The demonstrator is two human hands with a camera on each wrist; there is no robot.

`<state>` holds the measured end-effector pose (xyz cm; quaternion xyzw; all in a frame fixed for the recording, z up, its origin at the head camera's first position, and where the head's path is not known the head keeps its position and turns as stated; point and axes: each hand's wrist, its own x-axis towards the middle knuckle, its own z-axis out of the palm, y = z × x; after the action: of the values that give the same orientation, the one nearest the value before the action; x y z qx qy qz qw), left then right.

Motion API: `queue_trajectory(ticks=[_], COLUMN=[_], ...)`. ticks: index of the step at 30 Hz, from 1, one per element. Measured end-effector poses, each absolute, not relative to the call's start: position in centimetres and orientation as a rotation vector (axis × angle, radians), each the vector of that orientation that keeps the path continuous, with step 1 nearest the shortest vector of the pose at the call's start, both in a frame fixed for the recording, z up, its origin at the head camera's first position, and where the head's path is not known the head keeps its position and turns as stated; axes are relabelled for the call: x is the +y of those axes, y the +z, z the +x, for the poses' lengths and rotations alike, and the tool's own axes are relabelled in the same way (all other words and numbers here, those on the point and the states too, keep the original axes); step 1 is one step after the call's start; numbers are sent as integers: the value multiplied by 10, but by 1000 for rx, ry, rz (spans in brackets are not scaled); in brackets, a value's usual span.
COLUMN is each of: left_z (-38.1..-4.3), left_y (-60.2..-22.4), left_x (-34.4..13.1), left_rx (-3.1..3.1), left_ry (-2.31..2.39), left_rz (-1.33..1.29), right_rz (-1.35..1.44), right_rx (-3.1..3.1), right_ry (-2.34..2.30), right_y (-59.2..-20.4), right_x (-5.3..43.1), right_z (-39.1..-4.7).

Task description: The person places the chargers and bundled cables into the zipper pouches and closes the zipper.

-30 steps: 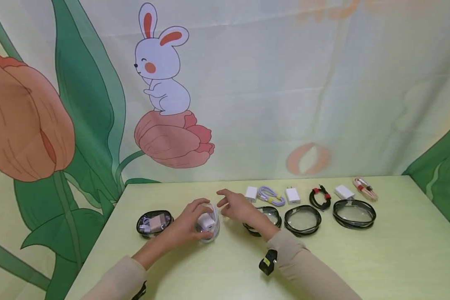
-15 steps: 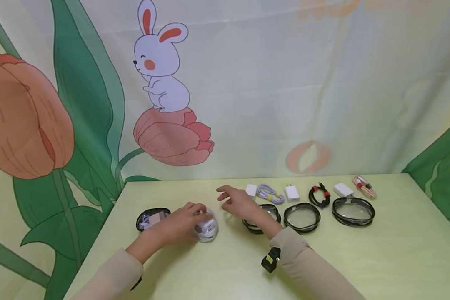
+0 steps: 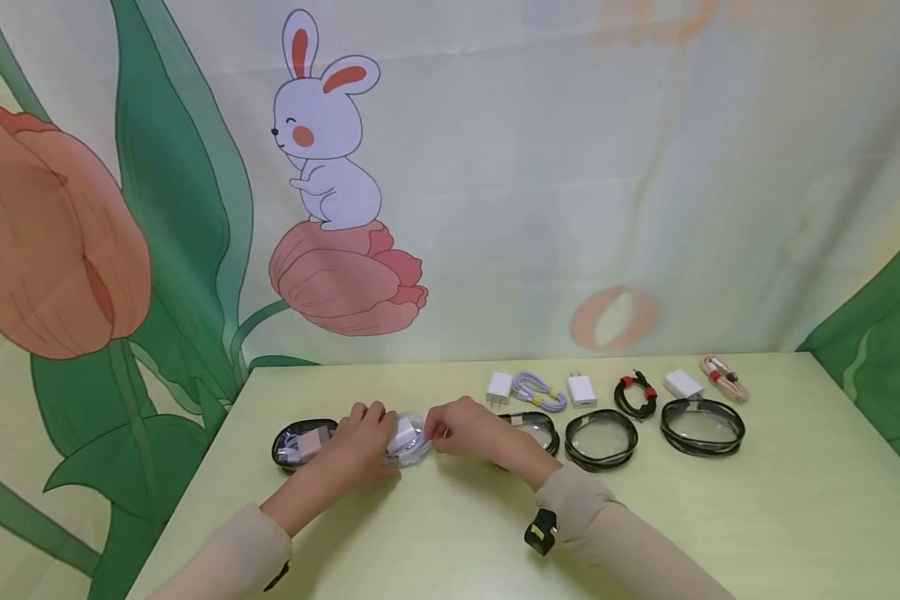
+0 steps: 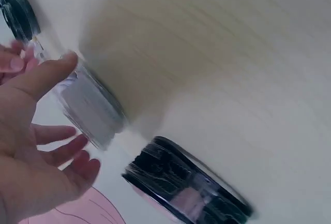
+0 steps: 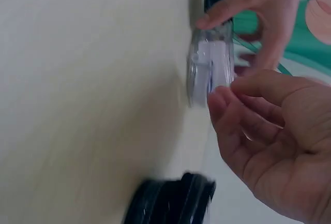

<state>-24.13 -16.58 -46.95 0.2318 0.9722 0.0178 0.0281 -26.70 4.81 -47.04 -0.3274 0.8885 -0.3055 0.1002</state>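
Note:
A small clear zip case with a white trim lies on the table, a white charger and a pale cable inside. My left hand holds its left side, thumb on the near edge and fingers along the far one, as the left wrist view shows. At the opposite end my right hand pinches the zipper pull between thumb and forefinger. The pull is mostly hidden by the fingertips. Just left of my left hand, a black-trimmed clear case holds a pink charger and a light cable.
Right of my hands stand black-trimmed clear cases, one partly behind my right wrist, another and a third. Behind them are white chargers, a purple cable, a black cable and a pink cable. A printed cloth hangs behind.
My right hand has come left and down from the air onto the case's end and now pinches there. My left hand has shifted its hold to the case's left side; the case has turned slightly.

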Motion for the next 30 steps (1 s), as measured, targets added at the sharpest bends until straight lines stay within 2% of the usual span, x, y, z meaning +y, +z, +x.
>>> queue_trajectory(ticks=[8, 20, 26, 30], left_z=[-239, -241, -239, -237], left_y=[-476, -481, -482, -485], left_x=[-179, -168, -165, -161], left_rx=[2924, 3052, 3093, 3143], left_ry=[221, 145, 144, 89], left_rz=[941, 793, 764, 743], right_rz=[-822, -573, -618, -828], right_rx=[2735, 2901, 2976, 2972], right_ry=[-708, -730, -610, -338], right_y=[-474, -485, -486, -486], right_x=[26, 8, 9, 10], right_z=[-254, -262, -264, -266])
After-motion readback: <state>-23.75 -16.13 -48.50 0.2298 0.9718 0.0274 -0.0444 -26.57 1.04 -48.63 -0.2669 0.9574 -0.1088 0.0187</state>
